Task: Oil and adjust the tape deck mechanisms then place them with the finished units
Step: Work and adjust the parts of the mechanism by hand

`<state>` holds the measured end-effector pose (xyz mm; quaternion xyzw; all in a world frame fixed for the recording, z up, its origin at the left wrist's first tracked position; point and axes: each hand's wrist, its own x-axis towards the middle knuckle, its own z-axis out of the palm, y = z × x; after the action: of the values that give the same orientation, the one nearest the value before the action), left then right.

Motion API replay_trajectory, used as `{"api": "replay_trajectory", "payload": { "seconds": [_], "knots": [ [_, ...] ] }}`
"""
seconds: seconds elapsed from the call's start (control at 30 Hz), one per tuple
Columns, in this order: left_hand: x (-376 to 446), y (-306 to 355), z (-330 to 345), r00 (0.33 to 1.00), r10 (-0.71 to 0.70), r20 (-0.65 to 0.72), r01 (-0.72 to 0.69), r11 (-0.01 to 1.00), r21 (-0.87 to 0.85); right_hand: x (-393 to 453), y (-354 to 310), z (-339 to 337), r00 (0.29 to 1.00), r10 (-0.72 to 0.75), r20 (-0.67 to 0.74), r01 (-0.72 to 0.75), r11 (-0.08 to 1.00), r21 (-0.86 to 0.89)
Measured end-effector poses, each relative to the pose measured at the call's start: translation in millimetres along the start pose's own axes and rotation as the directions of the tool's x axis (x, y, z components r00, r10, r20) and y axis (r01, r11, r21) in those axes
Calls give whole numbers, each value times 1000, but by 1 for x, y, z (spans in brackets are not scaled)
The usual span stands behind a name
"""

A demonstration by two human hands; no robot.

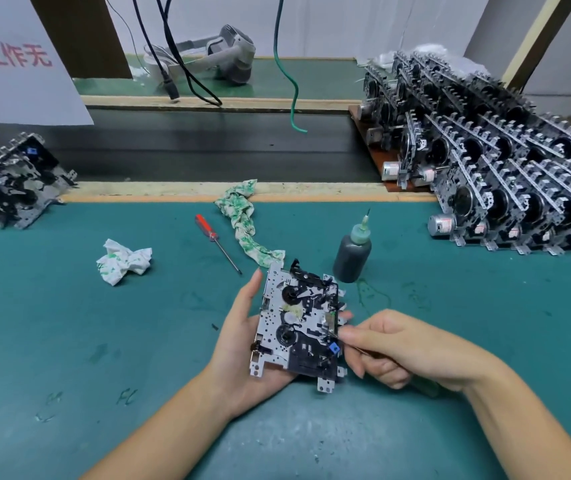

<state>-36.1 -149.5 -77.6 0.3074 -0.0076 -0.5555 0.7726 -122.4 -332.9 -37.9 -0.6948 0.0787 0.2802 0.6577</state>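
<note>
A tape deck mechanism [298, 320], a perforated metal plate with black parts and a small blue piece, lies face up in my left hand [239, 341], which cradles it from below with thumb and fingers curled round its edges. My right hand [391, 348] pinches a thin green-handled tool [422, 388] whose tip touches the mechanism's right edge. A dark oil bottle [351, 252] with a needle nozzle stands upright just behind the mechanism. A large stack of mechanisms [495, 157] fills the right side. A smaller pile of mechanisms [10, 178] lies at the far left.
A red-handled screwdriver [216, 242] lies on the green mat [104, 341]. A crumpled cloth [124, 259] and a twisted rag [242, 216] lie nearby. Cables [176, 46] and a green wire [287, 74] hang over the back shelf, where a grey headset [232, 53] sits.
</note>
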Motion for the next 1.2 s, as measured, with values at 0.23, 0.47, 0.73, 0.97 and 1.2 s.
{"api": "replay_trajectory", "payload": {
  "seconds": [0.23,0.47,0.73,0.97,1.2],
  "knots": [
    [2,-2,0,999,29,-43,-27,999,44,-1,1,4,999,-28,-33,24,994,-105],
    [4,-5,-2,997,30,-68,-24,996,90,-1,3,9,998,36,-59,-37,999,-26],
    [7,-6,1,995,50,-84,-38,990,136,2,4,7,997,63,-44,-64,997,-36],
    [6,-7,2,993,61,-97,-48,990,134,4,1,1,990,135,38,-134,991,-26],
    [5,-6,5,991,64,-114,-44,984,172,3,0,-4,982,149,115,-148,989,-22]
  ]
}}
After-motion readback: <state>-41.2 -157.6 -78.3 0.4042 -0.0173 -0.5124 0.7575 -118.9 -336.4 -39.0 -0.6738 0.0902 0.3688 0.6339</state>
